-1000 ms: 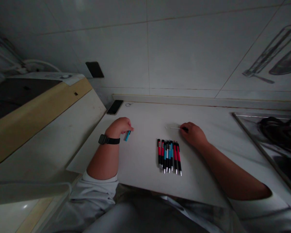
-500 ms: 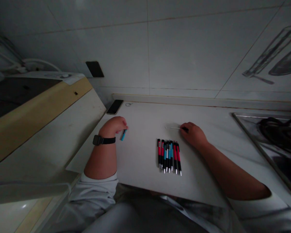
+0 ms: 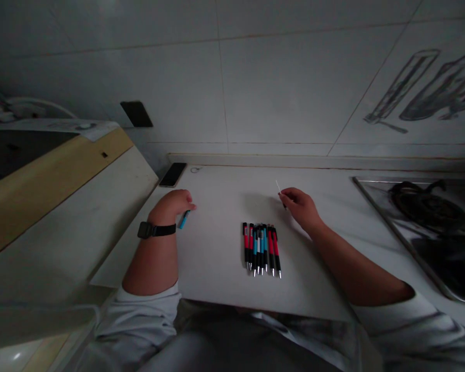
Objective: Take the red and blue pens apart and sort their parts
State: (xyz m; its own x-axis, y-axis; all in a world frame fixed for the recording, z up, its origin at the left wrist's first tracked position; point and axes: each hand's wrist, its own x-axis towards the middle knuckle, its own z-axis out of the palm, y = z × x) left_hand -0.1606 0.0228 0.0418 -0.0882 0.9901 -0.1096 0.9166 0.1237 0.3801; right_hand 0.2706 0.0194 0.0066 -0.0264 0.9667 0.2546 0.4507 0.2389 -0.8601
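On the left of the white countertop, my left hand [image 3: 177, 202] is closed with its fingertips on a short blue pen barrel [image 3: 184, 219], whose top end is hidden under the fingers. My right hand [image 3: 301, 206] pinches a dark pen part from which a thin white refill [image 3: 278, 186] sticks up and to the left; most of the dark part is covered by the fingers. Just left of and below my right hand, several click pens [image 3: 260, 249] in red, blue and white with black grips lie side by side, silver tips toward me.
A smartphone [image 3: 172, 174] lies at the counter's back left corner, beside a small ring-like loop [image 3: 195, 169]. To the right is a gas stove [image 3: 430, 206] with a metal rim. A pale cabinet-like box [image 3: 81, 206] stands at the left, and a tiled wall [image 3: 271, 93] runs behind.
My right hand has turned and lifted slightly, so the refill has swung from pointing left to pointing upward. My left hand keeps its place at the blue barrel. The whole view has shifted a little.
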